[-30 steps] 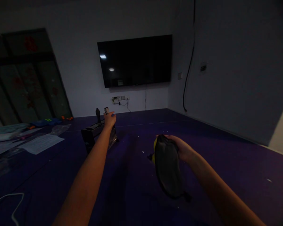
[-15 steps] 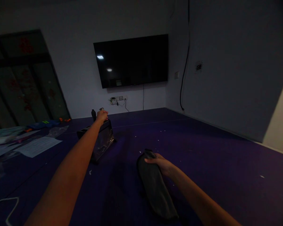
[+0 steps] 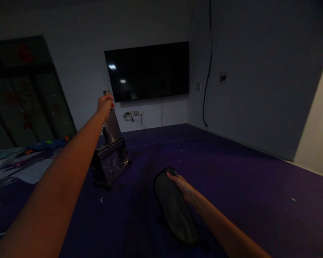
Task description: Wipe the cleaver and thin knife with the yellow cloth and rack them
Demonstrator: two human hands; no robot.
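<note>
My left hand (image 3: 105,106) is closed around the handle of a wide-bladed kitchen knife (image 3: 113,127). Its blade stands upright, with the lower end at the top of a knife block (image 3: 111,152) that has a dark frame and see-through sides. Another knife's black handle (image 3: 105,135) sticks up from the block beside the blade. My right hand (image 3: 181,184) grips the upper end of a long, flat, dark grey pouch-like piece (image 3: 174,208) with black edging, thumb on top. What that piece is exactly, I cannot make out in the dim light.
The block stands on a purple surface (image 3: 231,186) with small white scraps. Papers (image 3: 33,171) and a blue cloth item (image 3: 44,144) lie at the left. A television (image 3: 150,71) hangs on the far wall above sockets; a black cable (image 3: 207,89) runs down the right wall.
My left hand has risen and drawn the knife upward, so its wide blade now shows above the block. The grey piece in my right hand has turned slightly, showing more of its flat face.
</note>
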